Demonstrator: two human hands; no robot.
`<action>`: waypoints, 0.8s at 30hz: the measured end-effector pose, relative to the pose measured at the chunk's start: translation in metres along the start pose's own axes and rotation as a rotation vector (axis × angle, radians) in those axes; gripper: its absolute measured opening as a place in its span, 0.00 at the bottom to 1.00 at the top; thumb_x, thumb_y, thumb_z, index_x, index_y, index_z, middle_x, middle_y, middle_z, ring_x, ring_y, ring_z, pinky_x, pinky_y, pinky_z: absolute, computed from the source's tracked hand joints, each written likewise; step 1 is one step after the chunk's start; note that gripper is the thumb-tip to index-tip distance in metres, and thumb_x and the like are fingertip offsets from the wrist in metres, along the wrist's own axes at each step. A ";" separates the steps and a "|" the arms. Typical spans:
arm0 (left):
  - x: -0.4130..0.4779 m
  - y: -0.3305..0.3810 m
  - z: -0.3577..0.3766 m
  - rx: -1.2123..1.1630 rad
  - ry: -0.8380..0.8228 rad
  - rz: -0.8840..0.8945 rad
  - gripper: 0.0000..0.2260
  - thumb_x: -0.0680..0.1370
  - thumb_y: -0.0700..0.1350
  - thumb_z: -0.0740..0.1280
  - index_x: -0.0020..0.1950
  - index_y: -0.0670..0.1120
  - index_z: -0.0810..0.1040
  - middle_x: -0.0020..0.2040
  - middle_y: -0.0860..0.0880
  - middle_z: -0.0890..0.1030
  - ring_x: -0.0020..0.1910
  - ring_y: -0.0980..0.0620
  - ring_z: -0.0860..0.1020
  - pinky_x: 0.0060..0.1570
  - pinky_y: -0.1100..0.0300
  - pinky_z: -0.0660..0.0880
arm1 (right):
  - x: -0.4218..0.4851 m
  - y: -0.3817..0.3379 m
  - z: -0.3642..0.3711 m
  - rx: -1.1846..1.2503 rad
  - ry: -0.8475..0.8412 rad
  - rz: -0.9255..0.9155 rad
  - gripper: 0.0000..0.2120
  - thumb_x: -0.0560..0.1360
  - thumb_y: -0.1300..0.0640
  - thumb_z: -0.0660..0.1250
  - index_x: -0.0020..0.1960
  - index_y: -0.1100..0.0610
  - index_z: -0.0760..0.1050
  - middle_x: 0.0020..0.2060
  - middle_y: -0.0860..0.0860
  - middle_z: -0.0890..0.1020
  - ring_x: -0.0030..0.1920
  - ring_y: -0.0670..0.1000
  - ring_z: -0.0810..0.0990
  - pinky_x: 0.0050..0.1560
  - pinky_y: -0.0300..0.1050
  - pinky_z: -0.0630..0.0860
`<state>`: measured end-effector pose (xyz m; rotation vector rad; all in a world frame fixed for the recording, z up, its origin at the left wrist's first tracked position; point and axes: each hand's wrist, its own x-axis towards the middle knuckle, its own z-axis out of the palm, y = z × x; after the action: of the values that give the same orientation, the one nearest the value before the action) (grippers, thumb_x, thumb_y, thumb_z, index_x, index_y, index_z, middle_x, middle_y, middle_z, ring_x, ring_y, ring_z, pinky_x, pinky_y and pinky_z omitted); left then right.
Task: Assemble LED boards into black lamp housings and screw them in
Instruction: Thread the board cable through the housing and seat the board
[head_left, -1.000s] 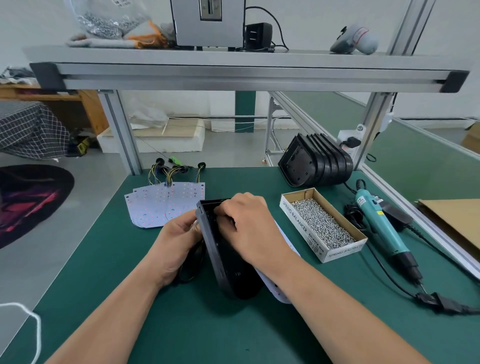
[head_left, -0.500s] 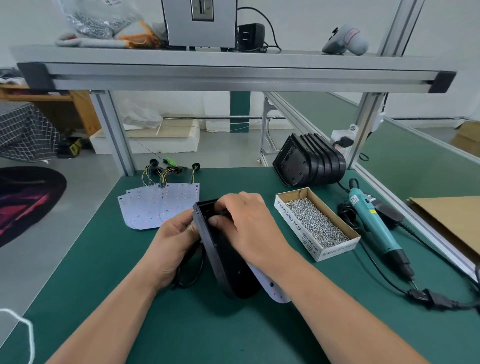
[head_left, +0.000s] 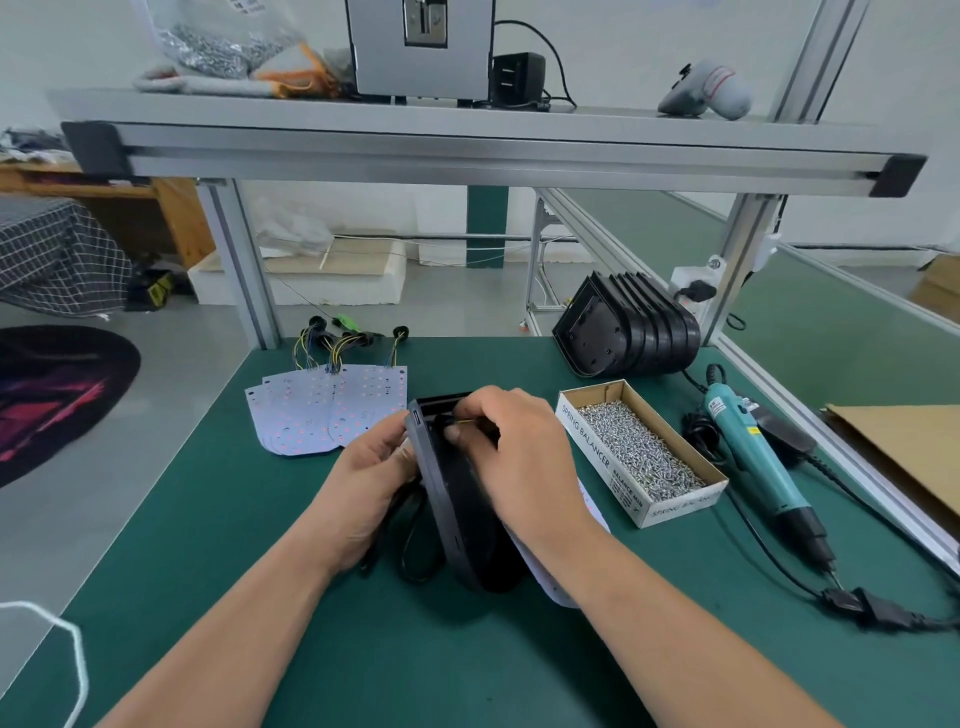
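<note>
A black lamp housing (head_left: 462, 514) stands on its edge on the green table (head_left: 467, 665), tilted. My left hand (head_left: 363, 483) grips its left rim from behind. My right hand (head_left: 514, 457) reaches into the housing's open side and pinches thin yellow wires near the top. A white LED board (head_left: 558, 577) pokes out beneath my right wrist, behind the housing. A black cable loop (head_left: 415, 551) hangs from the housing by my left hand.
Spare LED boards (head_left: 322, 410) with wire bundles lie at the back left. A row of black housings (head_left: 628, 332) leans at the back right. A cardboard box of screws (head_left: 641, 452) and a teal electric screwdriver (head_left: 753, 452) lie to the right.
The housing stays between both hands. My right fingers have shifted at the housing's top edge and now pinch yellow wires. The camera view has moved slightly.
</note>
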<state>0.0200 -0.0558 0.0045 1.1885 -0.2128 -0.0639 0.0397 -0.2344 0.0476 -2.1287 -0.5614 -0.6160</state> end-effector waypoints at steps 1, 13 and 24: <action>0.000 0.000 0.001 0.000 0.006 -0.001 0.13 0.82 0.45 0.70 0.66 0.45 0.83 0.58 0.39 0.85 0.52 0.44 0.84 0.55 0.52 0.82 | 0.000 -0.001 0.000 -0.018 0.008 -0.032 0.04 0.73 0.55 0.76 0.47 0.50 0.84 0.40 0.44 0.85 0.43 0.51 0.78 0.49 0.56 0.76; 0.000 -0.003 0.004 0.049 0.049 -0.061 0.11 0.82 0.39 0.71 0.64 0.38 0.80 0.52 0.36 0.83 0.48 0.41 0.83 0.50 0.52 0.83 | 0.002 0.015 -0.006 -0.081 -0.371 -0.098 0.11 0.82 0.57 0.67 0.61 0.50 0.85 0.52 0.46 0.80 0.58 0.51 0.74 0.63 0.54 0.70; 0.002 -0.001 0.010 0.188 0.069 -0.078 0.09 0.84 0.37 0.68 0.61 0.45 0.85 0.56 0.37 0.87 0.48 0.43 0.86 0.45 0.55 0.83 | -0.002 0.066 -0.063 0.110 -0.621 0.448 0.37 0.73 0.34 0.74 0.76 0.48 0.69 0.57 0.43 0.81 0.54 0.40 0.82 0.59 0.43 0.78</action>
<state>0.0200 -0.0658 0.0074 1.3842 -0.1137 -0.0725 0.0621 -0.3229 0.0409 -2.2242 -0.4032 0.3315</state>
